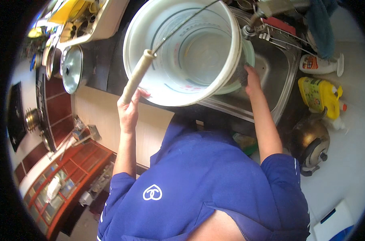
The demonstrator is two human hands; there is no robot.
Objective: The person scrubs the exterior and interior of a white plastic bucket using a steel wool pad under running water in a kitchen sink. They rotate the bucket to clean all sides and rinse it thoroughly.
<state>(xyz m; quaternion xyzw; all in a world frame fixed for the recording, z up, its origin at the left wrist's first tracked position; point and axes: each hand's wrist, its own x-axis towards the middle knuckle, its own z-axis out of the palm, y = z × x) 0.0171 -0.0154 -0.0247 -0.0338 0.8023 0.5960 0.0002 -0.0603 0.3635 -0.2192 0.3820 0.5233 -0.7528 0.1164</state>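
A large white plastic bucket (161, 81) is tilted over the metal sink (268, 67), its open mouth turned up towards me. My left hand (129, 105) grips the rim at the near left, beside the pale tubular grip (138, 72) of its wire handle. On the right, my right hand (252, 78) holds a dark scouring pad (242, 76) beside the bucket's outer wall. Part of a pale green basin (249, 54) shows behind the bucket in the sink. Whether the bucket rests on the basin is hidden.
Right of the sink lie a white spray bottle (318, 64), a yellow detergent bottle (318, 96) and a metal kettle (310, 141). The faucet (248, 30) stands close to the bucket's right rim. Left are a metal lid (72, 69) and a dish rack (105, 27).
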